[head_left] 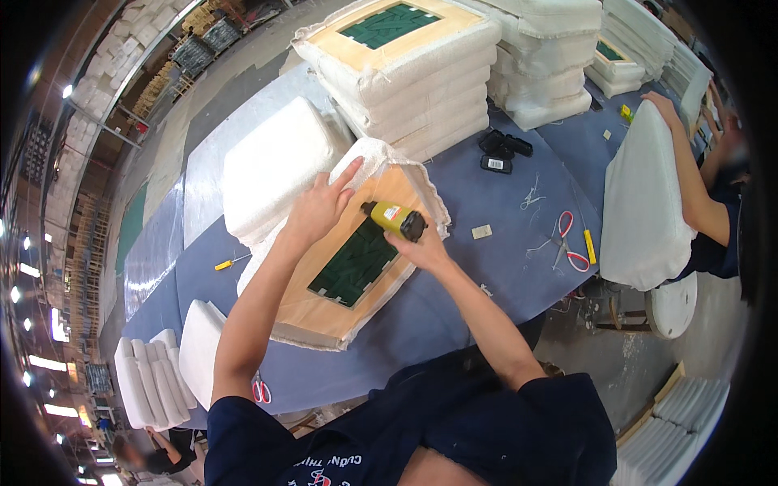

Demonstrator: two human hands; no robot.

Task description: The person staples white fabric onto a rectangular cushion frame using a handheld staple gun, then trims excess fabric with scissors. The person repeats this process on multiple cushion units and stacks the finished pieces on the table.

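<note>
1. Right hand [423,247], nearest the camera, has its fingers clenched around a yellow stapler [395,219] with a black end, held over the seat [344,259].
2. Left hand [320,206] presses white fabric [369,158] at the seat's far edge, fingers spread flat and grasping nothing.
3. Seat lies underside up on the blue bench [494,194], its wooden frame around green webbing.
4. Red scissors [567,241] lie well apart, to the right.

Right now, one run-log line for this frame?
left hand: pressing white fabric edge on seat frame | right hand: gripping yellow staple gun | table: red scissors
</note>
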